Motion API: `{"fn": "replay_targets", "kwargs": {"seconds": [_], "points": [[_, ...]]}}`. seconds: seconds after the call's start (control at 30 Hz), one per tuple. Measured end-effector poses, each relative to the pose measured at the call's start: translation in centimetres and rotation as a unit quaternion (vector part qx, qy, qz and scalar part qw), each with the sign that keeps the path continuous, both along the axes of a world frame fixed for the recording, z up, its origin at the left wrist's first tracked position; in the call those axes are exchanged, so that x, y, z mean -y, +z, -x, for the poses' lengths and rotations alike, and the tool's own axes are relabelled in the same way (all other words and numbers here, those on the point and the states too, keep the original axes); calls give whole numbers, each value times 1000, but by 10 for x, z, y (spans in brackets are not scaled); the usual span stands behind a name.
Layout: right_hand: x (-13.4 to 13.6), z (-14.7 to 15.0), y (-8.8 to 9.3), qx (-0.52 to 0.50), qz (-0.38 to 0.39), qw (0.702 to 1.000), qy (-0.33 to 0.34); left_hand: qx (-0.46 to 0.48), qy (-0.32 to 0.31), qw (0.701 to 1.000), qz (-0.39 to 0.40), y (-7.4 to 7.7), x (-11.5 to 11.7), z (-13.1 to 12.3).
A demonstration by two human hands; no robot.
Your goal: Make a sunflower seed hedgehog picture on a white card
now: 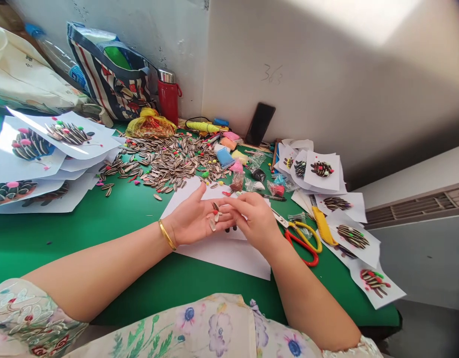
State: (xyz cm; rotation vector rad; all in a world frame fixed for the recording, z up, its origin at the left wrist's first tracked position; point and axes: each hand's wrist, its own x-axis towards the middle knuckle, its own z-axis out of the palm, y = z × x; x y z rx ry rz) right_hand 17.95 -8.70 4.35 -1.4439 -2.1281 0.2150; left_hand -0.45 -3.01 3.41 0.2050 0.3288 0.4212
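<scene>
Left hand (194,221) lies palm-up & open, w/ a few striped black-white sunflower seeds (213,223) resting in it, above white paper sheet (229,256) on green desk (102,223) — right hand (253,219) pinches fingertips together at the seeds; actual grip unclear.

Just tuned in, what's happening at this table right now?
A person works at a green table. The left hand, palm up, holds a few sunflower seeds; the right hand pinches at them over a white sheet. A seed pile lies behind, scissors to the right, seed pictures on both sides.
</scene>
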Motion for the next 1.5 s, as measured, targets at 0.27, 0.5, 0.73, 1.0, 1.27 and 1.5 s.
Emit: {"fn": "replay_targets", "kwargs": {"seconds": [0.27, 0.5, 0.73, 1.0, 1.27, 1.5], "points": [[-2, 9, -10, -31, 37, 999, 23, -12, -52, 999, 2, 2, 7, -2], [1, 2, -4, -124, 10, 992, 3, -166, -28, 981, -93, -2, 3, 1], [1, 3, 2, -175, 65, 982, -9, -241, 15, 942, -233, 0, 3, 1], [-5, -25, 10, -54, 147, 982, -105, -272, 64, 935, -219, -3, -3, 0], [-11, -37, 4, 60, 243, 960, -125, -277, 117, 942, -147, -10, -16, 2], [-14, -27, 0, 85, 251, 955, -130, -287, 117, 940, -145, -7, -14, 2]]}}
